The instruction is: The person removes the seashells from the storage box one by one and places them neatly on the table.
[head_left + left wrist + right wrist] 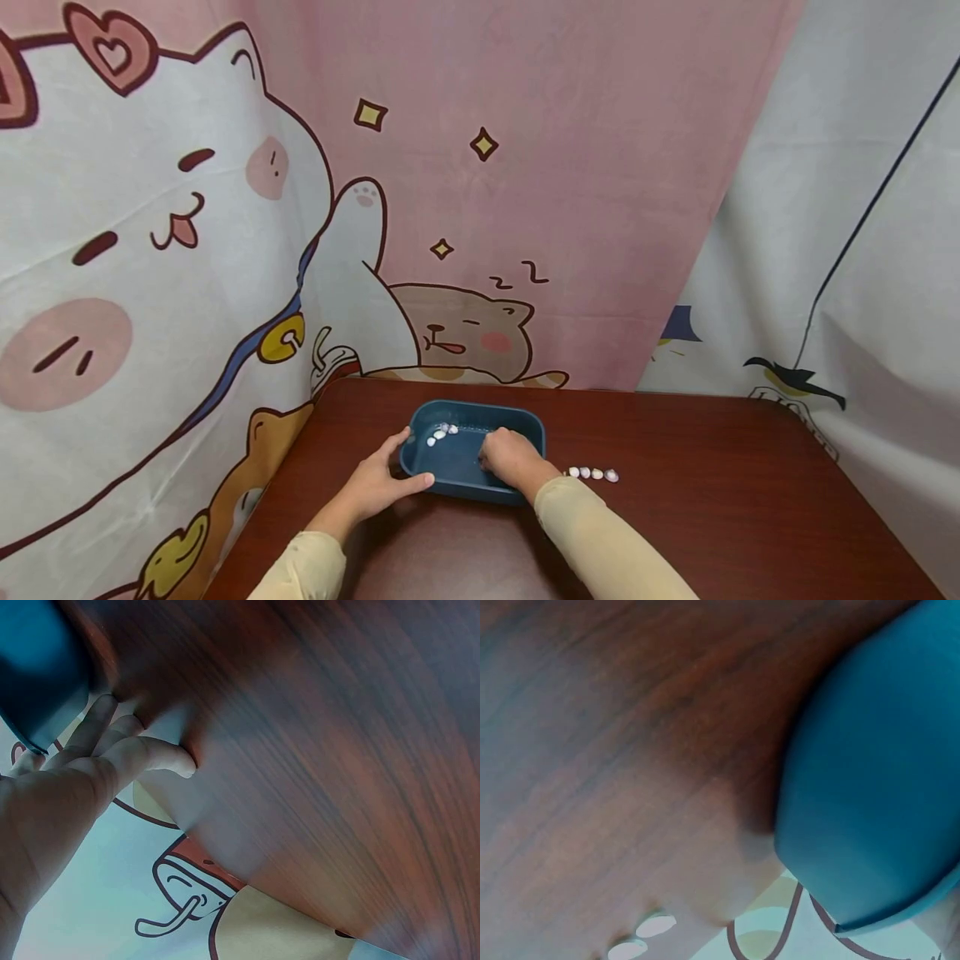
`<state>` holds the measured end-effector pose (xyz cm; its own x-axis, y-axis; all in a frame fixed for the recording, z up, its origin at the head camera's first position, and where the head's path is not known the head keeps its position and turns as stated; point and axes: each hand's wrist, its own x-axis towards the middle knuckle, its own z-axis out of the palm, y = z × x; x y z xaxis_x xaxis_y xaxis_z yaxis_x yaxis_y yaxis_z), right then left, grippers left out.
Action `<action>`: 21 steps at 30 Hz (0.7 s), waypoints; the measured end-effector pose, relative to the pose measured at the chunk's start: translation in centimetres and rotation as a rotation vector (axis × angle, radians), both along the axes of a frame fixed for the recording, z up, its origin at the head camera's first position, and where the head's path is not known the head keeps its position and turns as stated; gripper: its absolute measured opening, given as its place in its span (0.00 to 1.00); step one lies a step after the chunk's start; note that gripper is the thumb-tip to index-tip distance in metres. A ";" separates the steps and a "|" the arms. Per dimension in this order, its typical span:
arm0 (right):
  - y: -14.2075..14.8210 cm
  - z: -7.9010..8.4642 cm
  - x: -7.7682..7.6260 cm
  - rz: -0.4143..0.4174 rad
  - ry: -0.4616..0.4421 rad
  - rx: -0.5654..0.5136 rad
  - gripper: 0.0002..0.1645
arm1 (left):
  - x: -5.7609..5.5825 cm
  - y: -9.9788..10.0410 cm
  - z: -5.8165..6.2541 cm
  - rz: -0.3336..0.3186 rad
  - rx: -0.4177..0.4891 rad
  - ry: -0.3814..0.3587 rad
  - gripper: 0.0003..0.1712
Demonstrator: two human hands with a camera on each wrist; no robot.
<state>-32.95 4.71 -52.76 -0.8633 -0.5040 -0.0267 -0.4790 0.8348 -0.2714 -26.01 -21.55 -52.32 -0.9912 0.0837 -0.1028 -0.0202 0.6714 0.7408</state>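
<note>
A deep teal basin (467, 490) stands on the table. My left hand (372, 485) rests at its left end, thumb along the near rim and index finger at the far left corner. Other fingers of that hand (86, 761) reach down beside the basin wall toward the tabletop. My right hand (512, 458) is inside the basin, fingers curled and pointing down; its fingertips are mostly hidden, so I cannot tell whether they hold anything. Several small white shell-like pieces (439, 435) lie inside the basin at its far left.
Right of the basin, a short row of similar white pieces (597, 474) lies on the brown wooden table (712, 517), partly behind my right wrist. Two pale ovals (656, 925) show in the right wrist view. A cartoon-printed curtain (600, 208) hangs behind and beside the table.
</note>
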 end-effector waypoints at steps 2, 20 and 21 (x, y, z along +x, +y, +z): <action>0.2 0.0 -0.1 0.028 -0.010 0.003 0.08 | 0.0 0.0 0.0 -0.001 0.000 -0.002 0.62; 11.2 4.8 -0.6 -0.045 0.291 -0.289 0.05 | -0.1 0.0 -0.3 0.003 -0.006 0.008 0.63; 13.3 4.7 -0.7 -0.079 0.296 -0.281 0.05 | -0.1 0.0 -0.2 0.002 -0.006 0.008 0.63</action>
<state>-33.62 17.99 -48.04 -0.8494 -0.3880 0.3578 -0.5078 0.7854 -0.3539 -26.12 -21.58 -52.56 -0.9921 0.0807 -0.0956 -0.0161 0.6755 0.7372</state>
